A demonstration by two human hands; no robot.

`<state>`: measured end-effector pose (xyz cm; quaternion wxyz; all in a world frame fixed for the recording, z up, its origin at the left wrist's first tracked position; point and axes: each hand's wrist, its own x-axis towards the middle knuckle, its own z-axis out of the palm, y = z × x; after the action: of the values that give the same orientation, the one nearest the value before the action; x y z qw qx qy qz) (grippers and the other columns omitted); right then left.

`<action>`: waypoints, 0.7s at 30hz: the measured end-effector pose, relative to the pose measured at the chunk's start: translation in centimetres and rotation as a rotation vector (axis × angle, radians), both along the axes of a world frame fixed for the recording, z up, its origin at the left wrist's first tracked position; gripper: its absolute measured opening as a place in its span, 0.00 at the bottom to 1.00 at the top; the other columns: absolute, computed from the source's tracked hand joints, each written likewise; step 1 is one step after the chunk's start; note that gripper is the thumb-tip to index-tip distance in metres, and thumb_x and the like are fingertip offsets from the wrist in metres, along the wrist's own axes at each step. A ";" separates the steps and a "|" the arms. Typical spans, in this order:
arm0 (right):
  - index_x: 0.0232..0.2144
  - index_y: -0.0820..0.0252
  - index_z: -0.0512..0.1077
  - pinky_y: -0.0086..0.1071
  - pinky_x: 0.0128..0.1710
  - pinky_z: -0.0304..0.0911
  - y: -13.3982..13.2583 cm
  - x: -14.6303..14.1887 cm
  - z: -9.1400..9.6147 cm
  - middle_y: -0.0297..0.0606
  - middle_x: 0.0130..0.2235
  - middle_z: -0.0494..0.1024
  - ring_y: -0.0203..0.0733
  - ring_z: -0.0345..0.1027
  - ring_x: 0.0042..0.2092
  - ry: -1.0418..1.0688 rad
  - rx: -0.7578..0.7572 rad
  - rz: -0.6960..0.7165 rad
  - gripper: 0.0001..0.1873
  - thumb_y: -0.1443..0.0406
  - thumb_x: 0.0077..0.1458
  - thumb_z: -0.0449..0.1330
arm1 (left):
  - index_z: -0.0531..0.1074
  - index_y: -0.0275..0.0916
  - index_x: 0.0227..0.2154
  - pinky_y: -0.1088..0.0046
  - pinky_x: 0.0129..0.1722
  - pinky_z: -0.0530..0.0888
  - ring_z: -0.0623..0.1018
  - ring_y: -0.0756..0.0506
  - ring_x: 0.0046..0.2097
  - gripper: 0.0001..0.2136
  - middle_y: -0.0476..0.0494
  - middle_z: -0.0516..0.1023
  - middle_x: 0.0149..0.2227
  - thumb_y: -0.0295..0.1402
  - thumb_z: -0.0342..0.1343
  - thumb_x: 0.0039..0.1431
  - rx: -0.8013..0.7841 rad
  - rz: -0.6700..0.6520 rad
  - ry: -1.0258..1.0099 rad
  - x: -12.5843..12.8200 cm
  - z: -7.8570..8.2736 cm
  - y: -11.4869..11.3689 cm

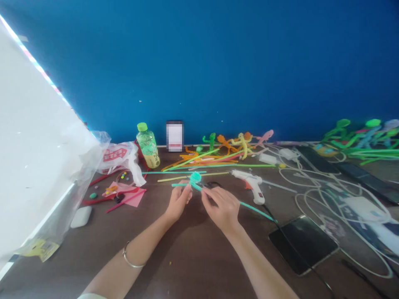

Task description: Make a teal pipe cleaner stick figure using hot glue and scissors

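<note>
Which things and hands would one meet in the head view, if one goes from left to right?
Small white case → green-capped bottle → left hand → turquoise coil → right hand → glue gun → black tablet-like device.

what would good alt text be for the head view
A person's left hand and right hand hold a coiled turquoise craft stem over a dark table. Beyond are loose coloured stems and small figures, a white glue gun at right, a green-capped bottle at left and a blue wall.
</note>
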<state>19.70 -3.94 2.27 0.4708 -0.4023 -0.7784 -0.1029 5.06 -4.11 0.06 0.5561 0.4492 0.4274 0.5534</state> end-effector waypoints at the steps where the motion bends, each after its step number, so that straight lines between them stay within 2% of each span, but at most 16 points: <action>1: 0.28 0.59 0.72 0.27 0.29 0.57 0.0 0.0 0.0 0.33 0.22 0.72 0.32 0.64 0.25 -0.005 0.004 0.001 0.04 0.70 0.50 0.57 | 0.63 0.36 0.28 0.79 0.18 0.53 0.56 0.56 0.19 0.16 0.54 0.59 0.19 0.47 0.50 0.52 0.002 0.012 0.005 0.0 0.0 0.0; 6: 0.28 0.59 0.72 0.26 0.29 0.56 -0.1 -0.1 0.1 0.33 0.21 0.72 0.32 0.65 0.25 -0.029 0.018 0.014 0.03 0.70 0.50 0.58 | 0.61 0.36 0.24 0.79 0.17 0.51 0.54 0.57 0.18 0.16 0.55 0.57 0.18 0.46 0.50 0.53 -0.007 0.038 -0.039 0.0 -0.1 0.3; 14: 0.28 0.59 0.73 0.26 0.29 0.57 0.0 0.1 0.2 0.34 0.22 0.73 0.32 0.65 0.26 -0.015 -0.042 0.071 0.04 0.69 0.50 0.58 | 0.57 0.37 0.22 0.79 0.18 0.47 0.52 0.58 0.18 0.15 0.56 0.56 0.18 0.42 0.53 0.52 -0.062 -0.008 -0.234 0.0 -0.2 0.4; 17: 0.28 0.59 0.73 0.27 0.30 0.59 0.0 0.2 0.4 0.34 0.24 0.74 0.34 0.66 0.27 0.027 -0.125 0.122 0.05 0.69 0.51 0.57 | 0.56 0.37 0.22 0.80 0.18 0.46 0.52 0.59 0.17 0.16 0.56 0.56 0.18 0.42 0.54 0.51 -0.084 -0.022 -0.293 0.0 0.0 0.3; 21: 0.29 0.58 0.73 0.28 0.30 0.61 0.2 0.5 1.0 0.36 0.27 0.74 0.36 0.67 0.30 0.110 -0.352 0.230 0.07 0.68 0.53 0.55 | 0.56 0.37 0.22 0.81 0.16 0.47 0.53 0.59 0.16 0.15 0.55 0.59 0.18 0.42 0.54 0.50 -0.092 -0.053 -0.337 0.0 0.0 0.5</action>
<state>20.23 -3.72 3.31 0.4435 -0.3917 -0.7984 0.1113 5.07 -3.60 0.01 0.6544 0.3353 0.3406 0.5860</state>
